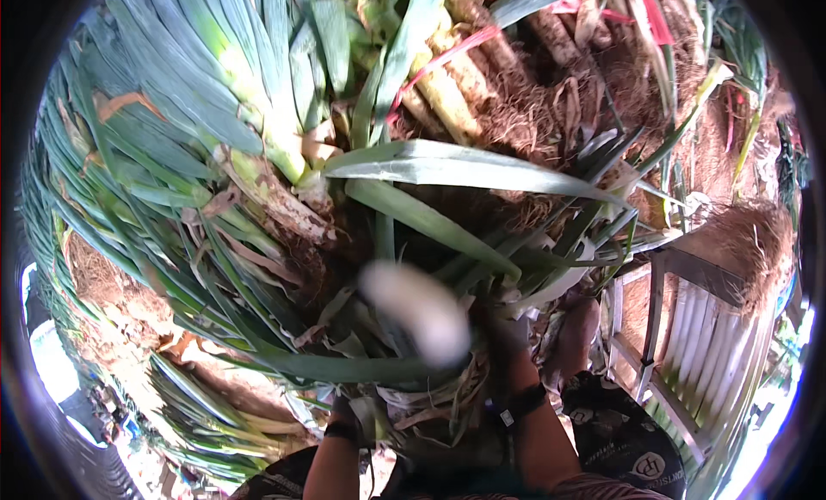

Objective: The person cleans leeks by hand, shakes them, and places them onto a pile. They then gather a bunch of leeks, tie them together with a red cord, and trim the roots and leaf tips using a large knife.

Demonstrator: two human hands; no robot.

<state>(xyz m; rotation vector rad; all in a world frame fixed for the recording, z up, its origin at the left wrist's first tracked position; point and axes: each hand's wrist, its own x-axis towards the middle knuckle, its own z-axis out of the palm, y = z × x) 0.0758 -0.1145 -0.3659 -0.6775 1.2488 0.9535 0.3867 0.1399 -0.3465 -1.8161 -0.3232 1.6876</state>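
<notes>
Both forearms enter from the lower edge and run up into a heap of leeks. The left hand (348,410) is almost wholly buried under green leaves (344,367) and dry husk; its fingers cannot be seen, so how far they are open cannot be told. The right hand (508,336) wears a dark glove and a dark wrist strap (523,401); its fingers are sunk among the leaves, and their spread cannot be told either.

Between the two hands, just above them, a pale white leek stalk (417,311) shows as a blurred oval. It lies close beside the right hand; contact cannot be confirmed.

Surroundings: long blue-green leaves fan across the left and upper left. Broad leaves (447,169) cross the middle and block the view of what lies under them. A stack of muddy leek stalks with hairy roots (516,104), some bound with red bands (443,61), fills the upper centre and right. A white slatted crate (697,345) stands at the right, just beside the right forearm. Bare soil (103,285) shows at the left.
</notes>
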